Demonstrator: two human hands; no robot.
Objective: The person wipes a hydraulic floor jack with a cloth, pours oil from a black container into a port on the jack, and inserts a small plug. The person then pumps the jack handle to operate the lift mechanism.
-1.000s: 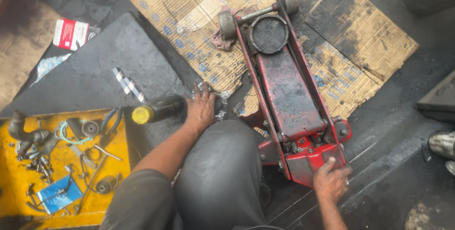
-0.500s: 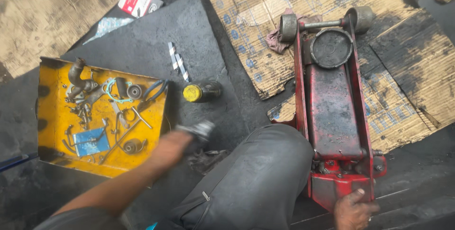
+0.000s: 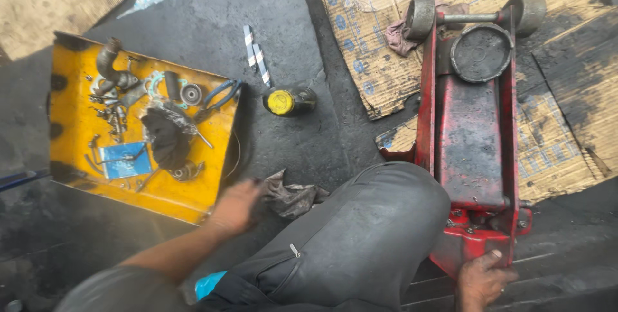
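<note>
Here, seen from above, a yellow tray point(image 3: 77, 132) lay at the far left on the dark floor, crowded with metal fittings, a curved pipe point(image 3: 108, 61), a small bearing point(image 3: 191, 94), blue-handled pliers point(image 3: 222, 93) and a blue card point(image 3: 125, 160). A dark blurred object point(image 3: 166, 137) hung over the middle of the tray; what it was could not be told. Just beside the tray's near right corner, the person's left hand point(image 3: 235, 206) was at the edge of a crumpled grey rag point(image 3: 290, 197) on the floor, touching it; the hand was blurred, so whether its fingers were spread or closed on the cloth could not be told. Beyond the rag, a dark bottle with a yellow cap point(image 3: 288, 101) lay on its side, with two small metal strips point(image 3: 256, 56) near it. The person's knee in grey trousers point(image 3: 360, 235) filled the foreground. To the right, a red floor jack point(image 3: 473, 125) rested partly on flattened cardboard point(image 3: 386, 42), its round saddle point(image 3: 481, 52) and front wheels at the far end, a pinkish rag point(image 3: 400, 34) beside the left wheel. At the bottom right, the right hand point(image 3: 481, 280) gripped the jack's near end, fingers curled against the red frame.
</note>
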